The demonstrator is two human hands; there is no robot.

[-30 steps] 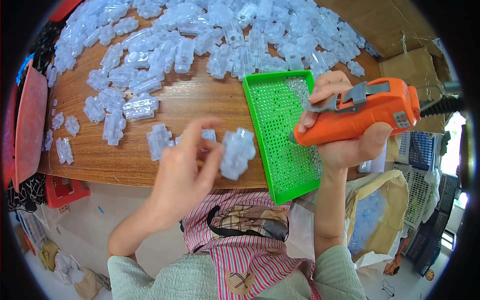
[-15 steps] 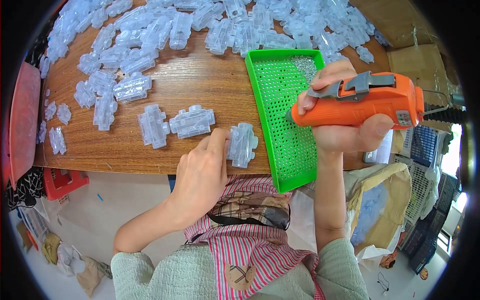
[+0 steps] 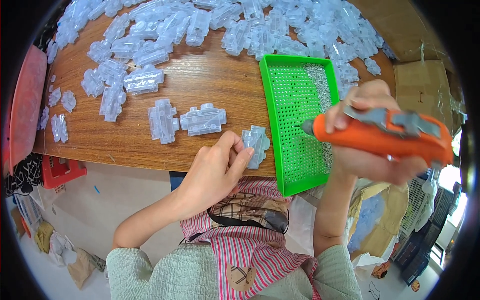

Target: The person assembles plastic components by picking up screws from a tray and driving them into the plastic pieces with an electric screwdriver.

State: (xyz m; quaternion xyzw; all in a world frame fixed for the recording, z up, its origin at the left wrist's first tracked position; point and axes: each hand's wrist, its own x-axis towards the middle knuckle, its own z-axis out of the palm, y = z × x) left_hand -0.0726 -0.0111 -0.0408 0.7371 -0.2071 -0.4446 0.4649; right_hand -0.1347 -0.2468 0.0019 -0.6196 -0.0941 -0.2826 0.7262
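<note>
My right hand [image 3: 367, 100] wraps round an orange power screwdriver [image 3: 395, 142] with a grey lever; both are smeared by motion. Its dark tip points left over a green perforated tray [image 3: 278, 165], which has small silvery screws [image 3: 320, 85] along its right side. Near the table's front edge, my left hand [image 3: 212, 165] pinches the left side of a clear plastic housing [image 3: 257, 147] between thumb and fingers. Two more clear housings lie to its left, one lengthwise [image 3: 203, 120] and one upright [image 3: 162, 121].
Many clear plastic housings [image 3: 200, 27] cover the back of the wooden table [image 3: 220, 80], with several more at the left. A red-orange basin [image 3: 25, 110] stands at the left edge. Cardboard [image 3: 420, 85] borders the right, above an open paper sack [image 3: 395, 210] of clear pieces.
The screwdriver has tilted, its rear end swinging down and right. My left thumb has come round to the near housing's left side. The whole view has shifted slightly.
</note>
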